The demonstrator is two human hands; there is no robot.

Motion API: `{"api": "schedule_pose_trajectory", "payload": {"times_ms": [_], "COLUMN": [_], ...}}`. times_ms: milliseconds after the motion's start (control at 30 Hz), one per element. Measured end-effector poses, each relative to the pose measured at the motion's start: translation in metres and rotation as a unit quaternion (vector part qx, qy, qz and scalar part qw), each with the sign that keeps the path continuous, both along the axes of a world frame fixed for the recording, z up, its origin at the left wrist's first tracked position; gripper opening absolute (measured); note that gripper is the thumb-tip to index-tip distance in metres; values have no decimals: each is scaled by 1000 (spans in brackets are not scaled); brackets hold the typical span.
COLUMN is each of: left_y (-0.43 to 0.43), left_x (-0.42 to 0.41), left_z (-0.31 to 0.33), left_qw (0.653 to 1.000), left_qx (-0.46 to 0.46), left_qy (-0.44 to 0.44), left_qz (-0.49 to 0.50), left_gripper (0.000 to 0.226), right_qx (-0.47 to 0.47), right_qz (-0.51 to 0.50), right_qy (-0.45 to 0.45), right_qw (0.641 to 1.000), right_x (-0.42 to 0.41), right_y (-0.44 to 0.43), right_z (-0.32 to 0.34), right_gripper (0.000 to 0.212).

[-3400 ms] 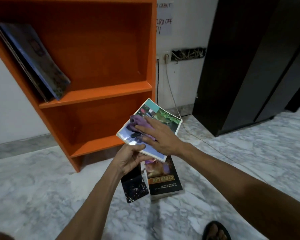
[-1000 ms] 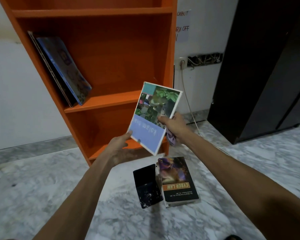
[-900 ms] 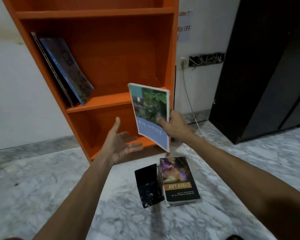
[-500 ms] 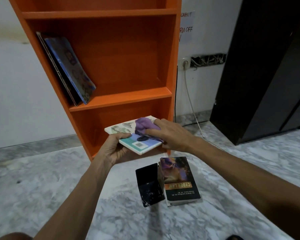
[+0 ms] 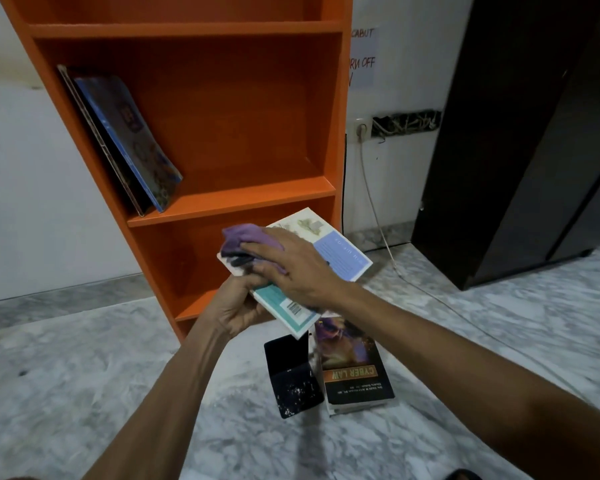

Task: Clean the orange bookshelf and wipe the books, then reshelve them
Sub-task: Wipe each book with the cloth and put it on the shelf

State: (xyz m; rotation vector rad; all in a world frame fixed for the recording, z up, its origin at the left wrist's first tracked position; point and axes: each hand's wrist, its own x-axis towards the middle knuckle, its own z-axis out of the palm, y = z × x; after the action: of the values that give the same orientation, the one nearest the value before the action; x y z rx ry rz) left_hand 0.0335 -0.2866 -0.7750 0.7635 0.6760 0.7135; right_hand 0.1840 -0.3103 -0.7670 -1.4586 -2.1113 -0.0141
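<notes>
Centre frame, before orange bookshelf [image 5: 250, 199] | book [image 5: 340, 252] near flat, back cover up, long axis lower left to upper right, barcode end nearest | left hand [image 5: 234, 306] grips its near edge | right hand [image 5: 298, 268], fingers spread, presses purple cloth [image 5: 243, 233] on cover

The marble floor [image 5: 84, 393] carries the orange bookshelf [image 5: 243, 199]. In front of the bookshelf lie a thick book [image 5: 354, 372] (titled CYBER LAW) and a black book [image 5: 291, 379], side by side. Thin books [image 5: 129, 140] lean against the bookshelf's left wall.
</notes>
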Motion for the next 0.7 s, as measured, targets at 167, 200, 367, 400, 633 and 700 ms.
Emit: {"api": "schedule_pose_trajectory", "payload": {"times_ms": [167, 200, 367, 400, 633, 700], "left_y": [5, 4, 1, 0, 3, 8], "left_x": [-11, -12, -15, -13, 19, 17], "left_z": [0, 1, 11, 14, 20, 15], "left_qw": [998, 998, 997, 997, 998, 996], "left_qx": [23, 26, 42, 41, 9, -3], "left_qy": [41, 43, 30, 21, -10, -32], "left_qz": [-41, -40, -61, -56, 54, 79], "left_gripper": [59, 61, 52, 48, 14, 23], "right_qx": [18, -14, -6, 25, 26, 6], "right_qz": [-82, -134, -380, -381, -57, -52], "right_qy": [64, 71, 200, 209, 65, 64], "right_qw": [994, 988, 903, 900, 996, 997], "right_x": [52, 67, 118, 114, 13, -2], "right_y": [29, 35, 40, 42, 25, 19], "right_z": [4, 1, -7, -2, 32, 28], "right_gripper": [40, 38, 21, 26, 37, 37]}}
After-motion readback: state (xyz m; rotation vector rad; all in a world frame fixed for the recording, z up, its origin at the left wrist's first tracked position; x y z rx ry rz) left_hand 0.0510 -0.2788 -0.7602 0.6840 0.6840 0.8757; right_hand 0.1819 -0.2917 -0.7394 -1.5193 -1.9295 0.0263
